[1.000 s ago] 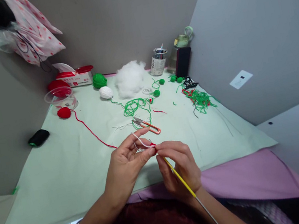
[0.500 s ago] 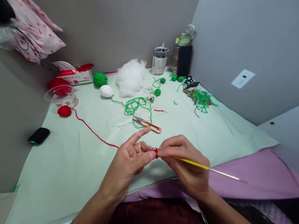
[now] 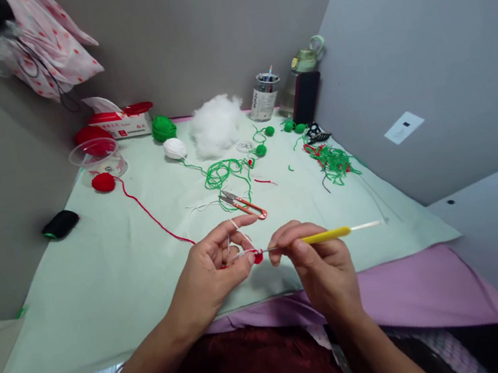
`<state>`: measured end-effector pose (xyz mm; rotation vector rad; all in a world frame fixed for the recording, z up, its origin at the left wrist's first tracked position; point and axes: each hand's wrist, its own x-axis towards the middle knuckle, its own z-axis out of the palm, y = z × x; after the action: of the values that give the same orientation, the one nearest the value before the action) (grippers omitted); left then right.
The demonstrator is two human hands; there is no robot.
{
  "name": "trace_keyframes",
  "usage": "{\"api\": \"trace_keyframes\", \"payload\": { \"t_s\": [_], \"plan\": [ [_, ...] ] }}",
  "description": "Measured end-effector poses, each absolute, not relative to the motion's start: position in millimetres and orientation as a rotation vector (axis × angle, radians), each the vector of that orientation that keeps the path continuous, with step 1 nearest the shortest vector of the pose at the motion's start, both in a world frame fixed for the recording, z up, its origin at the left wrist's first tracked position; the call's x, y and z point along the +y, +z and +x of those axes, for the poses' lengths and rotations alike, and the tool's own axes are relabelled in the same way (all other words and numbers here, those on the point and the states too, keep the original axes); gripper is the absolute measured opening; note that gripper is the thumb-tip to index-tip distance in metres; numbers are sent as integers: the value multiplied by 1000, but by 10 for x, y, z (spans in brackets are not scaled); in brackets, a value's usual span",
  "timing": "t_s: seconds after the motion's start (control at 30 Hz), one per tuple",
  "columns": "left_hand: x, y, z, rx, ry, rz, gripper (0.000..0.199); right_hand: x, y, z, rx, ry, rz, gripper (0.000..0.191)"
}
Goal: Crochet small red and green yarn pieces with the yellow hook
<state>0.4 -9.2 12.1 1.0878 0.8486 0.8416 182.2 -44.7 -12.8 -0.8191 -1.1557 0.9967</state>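
Between thumb and fingers, my left hand (image 3: 216, 260) pinches a small red crochet piece (image 3: 258, 256). White yarn (image 3: 237, 227) loops over its raised index finger and runs down to the piece. My right hand (image 3: 317, 258) grips a crochet hook (image 3: 328, 235) with a yellow handle, held nearly level. The hook's thin tip meets the red piece; whether it sits inside a stitch I cannot tell. A red strand (image 3: 153, 216) leads from the left hand back to a red yarn ball (image 3: 104, 182). Orange thread snips (image 3: 253, 208) lie just beyond my fingers.
At the back are white stuffing (image 3: 218, 126), a white yarn ball (image 3: 174, 149), a green yarn ball (image 3: 164, 128), a tissue box (image 3: 132, 125) and a can of pens (image 3: 265, 99). Green yarn scraps (image 3: 334, 162) lie at the right, near a phone (image 3: 307, 98) and a bottle (image 3: 292, 85).
My right hand has turned the hook from slanting downward to nearly level and moved slightly away from the red piece. The left hand keeps its pinch, index finger still raised.
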Motion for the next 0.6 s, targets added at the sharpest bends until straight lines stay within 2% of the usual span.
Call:
{"api": "trace_keyframes", "payload": {
  "t_s": [0.23,0.37,0.43,0.5,0.6],
  "plan": [
    [-147,24,82,874,942,1033,39,-467,-156,1711,-1305,699,-946,21],
    [-193,48,169,846,985,824,52,-476,-260,1677,-1567,257,-990,30],
    [-196,63,186,788,924,696,52,-465,-295,1675,-1647,92,-959,37],
    [-173,72,165,730,865,607,47,-445,-285,1696,-1607,186,-970,35],
    [-121,83,100,707,867,572,38,-412,-210,1750,-1357,565,-918,24]
  ]
}}
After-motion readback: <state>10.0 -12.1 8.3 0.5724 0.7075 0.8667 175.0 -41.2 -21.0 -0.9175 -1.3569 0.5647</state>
